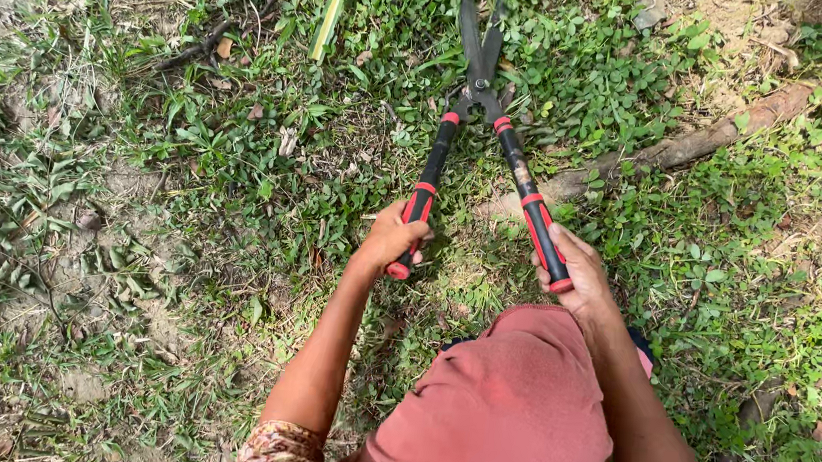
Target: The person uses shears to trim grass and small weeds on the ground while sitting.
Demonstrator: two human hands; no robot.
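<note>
My left hand (392,237) is closed round the left handle of the hedge shears (479,97), and my right hand (576,269) is wrapped round the right handle. My fingers cover most of the red and black grips, so only their ends show. The shears point away from me over the grass (238,144), handles spread, blades nearly together. Their tips reach the top edge of the view, dark against the leaves, so I cannot tell whether they touch the ground. My knee in reddish cloth (504,411) hides the ground below my hands. A brown root (691,142) runs to the right of the blades, its far end lost in weeds.
</note>
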